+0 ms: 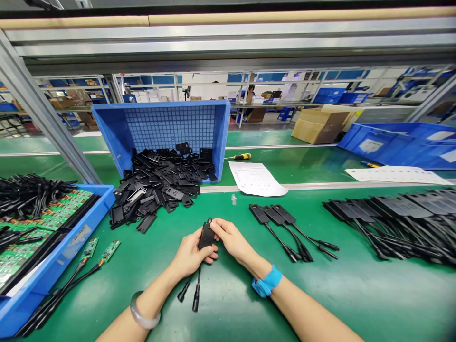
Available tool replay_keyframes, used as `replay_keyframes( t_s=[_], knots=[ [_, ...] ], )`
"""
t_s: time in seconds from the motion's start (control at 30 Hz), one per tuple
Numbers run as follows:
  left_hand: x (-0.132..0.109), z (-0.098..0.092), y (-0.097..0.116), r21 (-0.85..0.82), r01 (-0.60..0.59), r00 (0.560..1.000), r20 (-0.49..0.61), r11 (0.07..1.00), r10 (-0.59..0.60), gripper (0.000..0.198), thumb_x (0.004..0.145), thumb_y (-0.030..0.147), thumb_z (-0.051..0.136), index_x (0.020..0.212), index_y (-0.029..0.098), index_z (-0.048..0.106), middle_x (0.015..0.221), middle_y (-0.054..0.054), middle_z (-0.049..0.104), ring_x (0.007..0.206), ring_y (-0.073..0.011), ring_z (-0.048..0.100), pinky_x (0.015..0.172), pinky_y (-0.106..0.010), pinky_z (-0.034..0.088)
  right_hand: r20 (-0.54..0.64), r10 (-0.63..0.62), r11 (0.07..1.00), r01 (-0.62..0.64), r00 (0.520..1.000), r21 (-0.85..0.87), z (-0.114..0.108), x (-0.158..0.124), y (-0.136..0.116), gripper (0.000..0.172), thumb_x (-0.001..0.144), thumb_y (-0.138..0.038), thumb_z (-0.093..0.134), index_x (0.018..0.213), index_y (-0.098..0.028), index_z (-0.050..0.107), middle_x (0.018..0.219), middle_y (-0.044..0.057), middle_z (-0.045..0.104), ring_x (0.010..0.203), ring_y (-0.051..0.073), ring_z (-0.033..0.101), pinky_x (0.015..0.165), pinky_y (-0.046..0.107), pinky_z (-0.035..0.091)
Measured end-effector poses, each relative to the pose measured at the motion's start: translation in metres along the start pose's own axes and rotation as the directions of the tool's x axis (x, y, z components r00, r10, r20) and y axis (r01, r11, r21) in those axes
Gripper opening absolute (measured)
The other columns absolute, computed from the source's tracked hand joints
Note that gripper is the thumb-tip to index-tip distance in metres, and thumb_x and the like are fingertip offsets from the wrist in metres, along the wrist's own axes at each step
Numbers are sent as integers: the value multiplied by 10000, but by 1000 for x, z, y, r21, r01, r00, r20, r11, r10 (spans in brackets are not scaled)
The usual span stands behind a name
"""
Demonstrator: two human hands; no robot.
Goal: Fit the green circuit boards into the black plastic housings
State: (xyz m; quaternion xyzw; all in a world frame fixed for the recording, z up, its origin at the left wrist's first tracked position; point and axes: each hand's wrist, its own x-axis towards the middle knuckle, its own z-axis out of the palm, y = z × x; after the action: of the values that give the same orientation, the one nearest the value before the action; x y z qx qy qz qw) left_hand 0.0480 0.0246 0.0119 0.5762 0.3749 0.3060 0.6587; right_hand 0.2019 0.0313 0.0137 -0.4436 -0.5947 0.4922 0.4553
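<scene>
Between my two hands is a small black plastic case (206,236), held tilted above the green bench, with two short black cables (196,289) hanging from its lower end. My left hand (192,251) wraps round the case's left side and bottom. At its upper right edge, my right hand (228,236) pinches the case with thumb and fingers. Just to the right lie several similar black cases with cables (274,216). Two green circuit boards with black cables (109,251) rest on the bench to the left.
A tipped blue bin (224,142) spills black case parts (153,183). At left stands a blue tray (76,237) of circuit boards. Behind are a paper sheet (257,179) and a yellow screwdriver (242,156). Rows of cased units (395,209) lie right, near a blue crate (395,142).
</scene>
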Motion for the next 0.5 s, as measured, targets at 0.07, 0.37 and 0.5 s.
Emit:
replay_keyframes(
  t_s=[0.07,0.37,0.5],
  knots=[
    [1,2,0,-48,-3,1000,-13,999,3,622,703,379,716,1226,132,487,911,-99,643,721,-176,658,634,-280,538,-38,-41,991,35,998,-130,3,-2,2,395,887,-529,414,785,-170,546,662,-9,472,609,154,466,590,278,411],
    [0,-2,-9,-243,3,993,116,970,26,1177,612,267,816,1467,290,9,1380,-185,423,1169,-252,519,942,-378,441,-109,-113,453,-46,988,-890,-12,-6,-20,398,885,-169,461,1262,-44,449,1019,159,547,928,259,544,815,352,453],
    [-2,-5,-7,-113,-2,997,82,994,11,1076,657,316,780,1471,229,82,1399,-215,390,1200,-272,490,934,-386,446,-300,-76,99,-292,951,-951,-52,-1,-23,176,871,-147,494,980,-55,597,899,171,561,821,293,576,712,373,442]
  ],
)
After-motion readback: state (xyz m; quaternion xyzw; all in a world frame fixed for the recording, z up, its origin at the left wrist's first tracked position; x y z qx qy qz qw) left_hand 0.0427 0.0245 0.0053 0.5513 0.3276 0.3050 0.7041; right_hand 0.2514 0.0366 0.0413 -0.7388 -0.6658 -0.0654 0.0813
